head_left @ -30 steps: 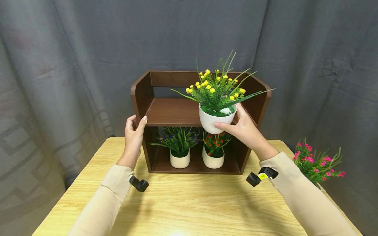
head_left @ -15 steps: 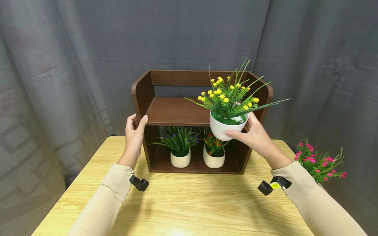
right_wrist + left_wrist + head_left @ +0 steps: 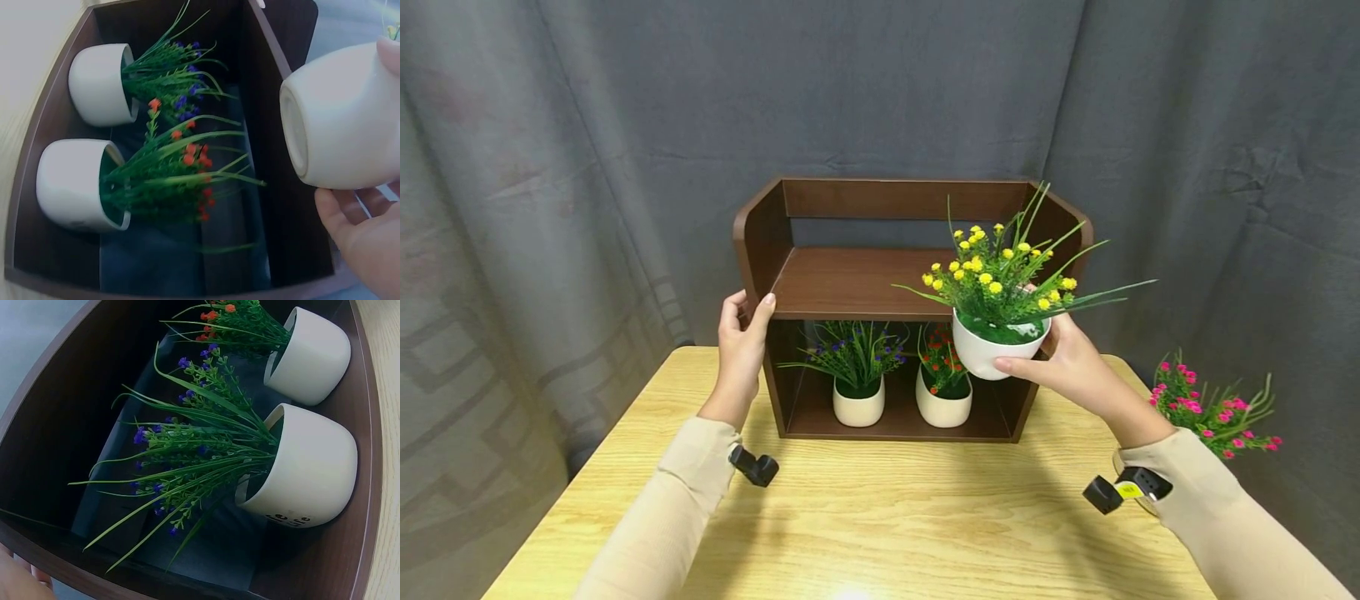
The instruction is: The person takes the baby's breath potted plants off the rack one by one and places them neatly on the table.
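Observation:
My right hand [image 3: 1078,371] holds a white pot [image 3: 996,354] of yellow artificial flowers [image 3: 985,279], thumb on the pot's near side. The pot is in the air in front of the right half of a brown two-tier wooden shelf [image 3: 850,279]. Its bare underside faces the right wrist camera. At the shelf's left side panel my left hand [image 3: 739,350] grips the front edge, thumb in front and fingers on the outside. On the lower tier stand a cream pot of purple flowers [image 3: 312,469] and a cream pot of red-orange flowers [image 3: 72,184].
A plant with pink flowers [image 3: 1213,408] stands at the table's right edge, its pot mostly hidden by my right sleeve. The shelf stands on a light wooden table [image 3: 880,517]. Grey curtains [image 3: 910,92] hang behind it.
My right hand has moved the pot of yellow flowers to the right and lower, away from the middle of the upper tier. The left hand stays on the side panel.

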{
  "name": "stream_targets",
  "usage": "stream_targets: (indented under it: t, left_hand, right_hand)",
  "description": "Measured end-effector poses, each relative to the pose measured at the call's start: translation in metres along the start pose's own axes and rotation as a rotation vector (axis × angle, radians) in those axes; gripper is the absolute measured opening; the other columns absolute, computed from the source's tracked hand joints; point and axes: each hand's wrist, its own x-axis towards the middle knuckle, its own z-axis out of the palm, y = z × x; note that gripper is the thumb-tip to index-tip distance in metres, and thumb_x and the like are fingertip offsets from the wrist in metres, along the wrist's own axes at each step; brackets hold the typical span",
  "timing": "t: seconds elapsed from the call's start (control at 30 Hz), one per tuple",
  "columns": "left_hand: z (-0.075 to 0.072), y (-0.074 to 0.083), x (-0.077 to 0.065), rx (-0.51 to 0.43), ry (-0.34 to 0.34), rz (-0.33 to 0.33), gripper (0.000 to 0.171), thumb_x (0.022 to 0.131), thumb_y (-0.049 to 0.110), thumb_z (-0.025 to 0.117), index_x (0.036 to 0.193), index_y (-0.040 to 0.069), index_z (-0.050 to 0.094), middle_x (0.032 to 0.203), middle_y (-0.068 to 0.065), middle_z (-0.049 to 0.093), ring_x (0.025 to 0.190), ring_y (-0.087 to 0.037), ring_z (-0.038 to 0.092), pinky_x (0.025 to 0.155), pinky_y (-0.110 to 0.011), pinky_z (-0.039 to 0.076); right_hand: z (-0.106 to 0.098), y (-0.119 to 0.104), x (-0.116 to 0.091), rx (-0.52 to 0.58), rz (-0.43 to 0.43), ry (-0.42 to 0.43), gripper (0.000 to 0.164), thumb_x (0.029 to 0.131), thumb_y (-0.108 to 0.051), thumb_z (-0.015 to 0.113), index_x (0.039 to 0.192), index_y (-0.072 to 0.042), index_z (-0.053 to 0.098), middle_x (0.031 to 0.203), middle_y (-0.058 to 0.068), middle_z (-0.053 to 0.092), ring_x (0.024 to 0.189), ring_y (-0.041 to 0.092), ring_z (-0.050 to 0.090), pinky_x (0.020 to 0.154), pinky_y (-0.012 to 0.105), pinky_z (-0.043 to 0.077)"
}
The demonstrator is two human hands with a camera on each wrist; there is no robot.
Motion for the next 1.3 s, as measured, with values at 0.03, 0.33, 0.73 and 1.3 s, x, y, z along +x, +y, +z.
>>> stream_targets:
  t: [0.03, 0.33, 0.73, 1.3]
  left_hand:
    - [0.000, 0.000, 0.000, 0.000, 0.000, 0.000, 0.029, 0.098, 0.027, 0.066, 0.122, 0.015, 0.054, 0.106, 0.001, 0.052, 0.098, -0.011, 0.046, 0.085, -0.025, 0.037]
    - [0.000, -0.001, 0.000, 0.000, 0.008, 0.000, 0.029, 0.098, 0.026, 0.066, 0.122, 0.015, 0.054, 0.105, 0.001, 0.052, 0.097, -0.011, 0.046, 0.085, -0.026, 0.037]
    - [0.003, 0.000, -0.001, -0.015, 0.004, 0.004, 0.032, 0.099, 0.027, 0.065, 0.124, 0.011, 0.054, 0.107, 0.001, 0.054, 0.097, -0.012, 0.048, 0.085, -0.026, 0.038]
    - [0.000, 0.001, 0.000, 0.001, -0.006, -0.004, 0.034, 0.098, 0.027, 0.066, 0.126, 0.012, 0.053, 0.107, 0.001, 0.052, 0.099, -0.011, 0.047, 0.086, -0.026, 0.038]
  right_hand:
    - [-0.001, 0.001, -0.002, -0.005, 0.000, -0.005, 0.090, 0.083, 0.004, 0.078, 0.156, -0.012, 0.028, 0.140, 0.006, 0.051, 0.118, 0.007, 0.055, 0.093, 0.018, 0.045]
    - [-0.011, 0.010, -0.021, -0.058, 0.031, -0.031, 0.074, 0.082, 0.003, 0.079, 0.145, -0.004, 0.042, 0.132, -0.010, 0.056, 0.117, 0.002, 0.054, 0.094, 0.015, 0.043]
    - [-0.032, 0.028, -0.051, -0.157, 0.050, -0.045, 0.080, 0.079, 0.001, 0.082, 0.148, -0.006, 0.042, 0.138, -0.010, 0.054, 0.123, -0.002, 0.050, 0.097, 0.011, 0.038]
    - [-0.050, 0.055, -0.097, -0.429, 0.287, -0.150, 0.060, 0.082, -0.027, 0.085, 0.130, -0.003, 0.058, 0.117, 0.006, 0.068, 0.099, -0.001, 0.058, 0.078, 0.021, 0.048]
